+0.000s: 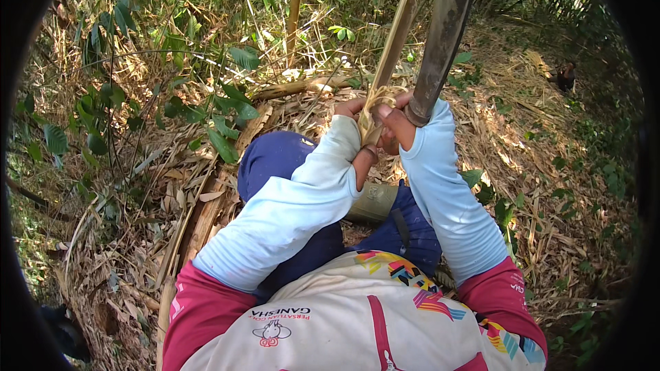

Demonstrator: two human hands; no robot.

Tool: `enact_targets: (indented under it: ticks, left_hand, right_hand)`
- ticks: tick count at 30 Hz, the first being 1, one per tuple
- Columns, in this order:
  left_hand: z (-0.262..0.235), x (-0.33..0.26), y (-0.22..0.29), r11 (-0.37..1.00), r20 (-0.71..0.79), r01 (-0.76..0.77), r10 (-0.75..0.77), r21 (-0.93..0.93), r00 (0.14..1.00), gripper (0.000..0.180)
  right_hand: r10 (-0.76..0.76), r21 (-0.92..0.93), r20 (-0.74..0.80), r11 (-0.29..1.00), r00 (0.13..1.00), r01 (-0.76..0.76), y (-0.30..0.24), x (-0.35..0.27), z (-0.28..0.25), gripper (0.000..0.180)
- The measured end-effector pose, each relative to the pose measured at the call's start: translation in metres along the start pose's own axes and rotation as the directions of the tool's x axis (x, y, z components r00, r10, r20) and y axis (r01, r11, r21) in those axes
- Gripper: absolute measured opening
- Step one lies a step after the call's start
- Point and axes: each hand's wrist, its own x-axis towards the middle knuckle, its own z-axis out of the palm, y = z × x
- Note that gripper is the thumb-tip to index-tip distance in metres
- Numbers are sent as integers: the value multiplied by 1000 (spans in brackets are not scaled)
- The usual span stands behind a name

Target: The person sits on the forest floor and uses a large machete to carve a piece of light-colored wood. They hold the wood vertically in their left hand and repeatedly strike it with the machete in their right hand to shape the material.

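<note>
A split length of pale wood or bamboo [393, 45] slants up and away from my left hand [363, 154], whose fingers are closed round its lower end. Thin curled shavings [378, 99] cling to that end, between the two hands. My right hand [397, 127] is closed beside them, its thumb near the shavings. From this hand a machete [443, 38] rises with its dark, worn blade upward, roughly alongside the split piece. Its handle is mostly hidden in my grip; a metal collar shows at the blade's base. Pale blue sleeves cover both forearms.
Under my hands, between my blue-clad legs, is a greenish-tan rounded piece [375, 203]. Long split poles [203, 220] lie to the left. Dry leaves cover the ground, with a fallen branch [302, 87], an upright stake [294, 24] and leafy plants [223, 120] ahead.
</note>
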Motion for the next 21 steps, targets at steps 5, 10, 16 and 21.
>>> enact_targets:
  ticks: [5, 10, 16, 21]
  left_hand:
    - [-1, 0, 4, 998, 27, 51, -50, -48, 998, 53]
    - [-6, 5, 12, 939, -39, 93, -113, -332, 993, 55]
    - [-11, 6, 22, 883, 65, 174, -162, -436, 985, 53]
    - [-14, 3, 26, 854, 104, 209, -182, -477, 978, 49]
  right_hand:
    - [-39, 4, -56, 999, 998, 39, 6, -4, -5, 15]
    - [43, 222, -167, 975, 985, -5, 0, -1, -19, 17]
    - [109, -270, -259, 946, 960, -180, 46, 11, -97, 22]
    - [189, -292, -143, 930, 972, -224, 57, -13, -105, 27]
